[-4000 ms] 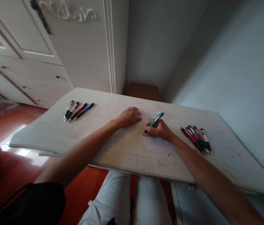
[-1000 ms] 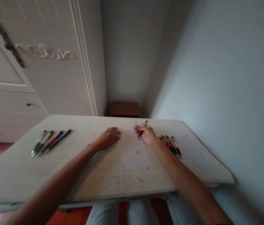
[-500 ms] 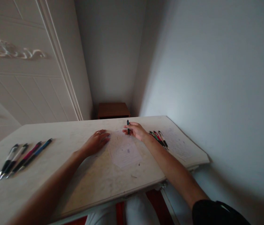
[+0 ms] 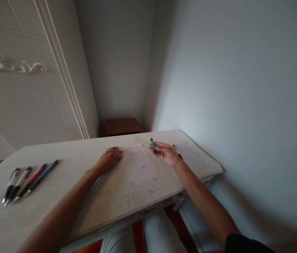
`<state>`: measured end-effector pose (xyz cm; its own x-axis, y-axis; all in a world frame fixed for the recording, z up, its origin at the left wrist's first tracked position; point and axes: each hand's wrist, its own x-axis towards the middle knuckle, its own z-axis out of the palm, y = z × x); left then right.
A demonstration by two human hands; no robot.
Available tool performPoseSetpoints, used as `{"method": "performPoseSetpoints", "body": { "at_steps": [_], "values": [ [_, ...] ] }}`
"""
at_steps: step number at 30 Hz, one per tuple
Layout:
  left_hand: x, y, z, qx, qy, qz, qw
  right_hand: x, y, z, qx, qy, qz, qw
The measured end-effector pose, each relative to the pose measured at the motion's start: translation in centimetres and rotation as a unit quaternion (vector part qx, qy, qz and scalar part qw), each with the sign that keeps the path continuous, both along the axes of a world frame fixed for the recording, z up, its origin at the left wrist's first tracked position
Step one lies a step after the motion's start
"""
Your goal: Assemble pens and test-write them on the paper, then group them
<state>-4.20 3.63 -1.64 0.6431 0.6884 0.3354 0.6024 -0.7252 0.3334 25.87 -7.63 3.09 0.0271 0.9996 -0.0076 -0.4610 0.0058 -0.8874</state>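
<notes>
A teal pen (image 4: pixel 153 144) with a dark grip is held upright and slightly tilted between the fingers of my right hand (image 4: pixel 165 153), above the table right of a sheet of paper. My left hand (image 4: pixel 110 160), with a ring on one finger, lies flat on the table, its fingertips at the left edge of that paper sheet (image 4: pixel 139 165). The sheet bears faint writing and a small dark scribble. Just beyond my right wrist a white-and-black pen (image 4: pixel 177 151) shows; other pens there are hidden behind the hand.
Several pens (image 4: pixel 29 182) lie side by side at the table's left. A second marked sheet (image 4: pixel 194 156) lies near the right edge of the white table (image 4: pixel 106 207). A wall (image 4: pixel 230 88) rises on the right, a white cabinet (image 4: pixel 29 105) on the left, and a brown box-like piece (image 4: pixel 123 124) stands behind.
My right hand has moved right with the teal pen, away from the paper and toward the pens at the right. My left hand stays in place. The view has shifted slightly.
</notes>
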Motion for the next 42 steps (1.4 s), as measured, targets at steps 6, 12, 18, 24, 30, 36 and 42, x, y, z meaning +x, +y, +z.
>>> {"method": "performPoseSetpoints", "body": {
  "at_steps": [6, 12, 18, 24, 30, 36, 42],
  "values": [
    [0.0, 0.3, -0.3, -0.002, 0.003, 0.008, 1.0, 4.0, -5.0, -0.7, -0.005, -0.05, -0.08, 0.995],
    [-0.1, 0.6, -0.5, -0.015, -0.01, 0.001, 1.0, 10.5, -6.4, -1.5, -0.024, -0.306, -0.241, 0.921],
    [-0.2, 0.9, -0.8, -0.017, -0.012, 0.005, 1.0, 13.6, -6.2, -2.1, -0.034, -0.469, -0.259, 0.844],
    [-0.2, 0.7, -0.7, -0.005, -0.009, 0.001, 1.0, 12.4, -6.7, -3.0, -0.026, -0.514, -0.241, 0.823],
    [-0.2, 0.6, -0.6, -0.007, -0.005, 0.005, 1.0, 11.7, -7.5, -3.8, 0.023, -0.58, -0.268, 0.769],
    [-0.2, 0.7, -0.6, -0.002, -0.006, 0.003, 1.0, 11.5, -7.4, -3.6, 0.036, -0.658, -0.255, 0.707],
    [-0.3, 0.7, -0.7, -0.004, -0.004, 0.003, 1.0, 11.3, -6.9, -3.1, 0.011, -0.674, -0.239, 0.699]
  ]
}}
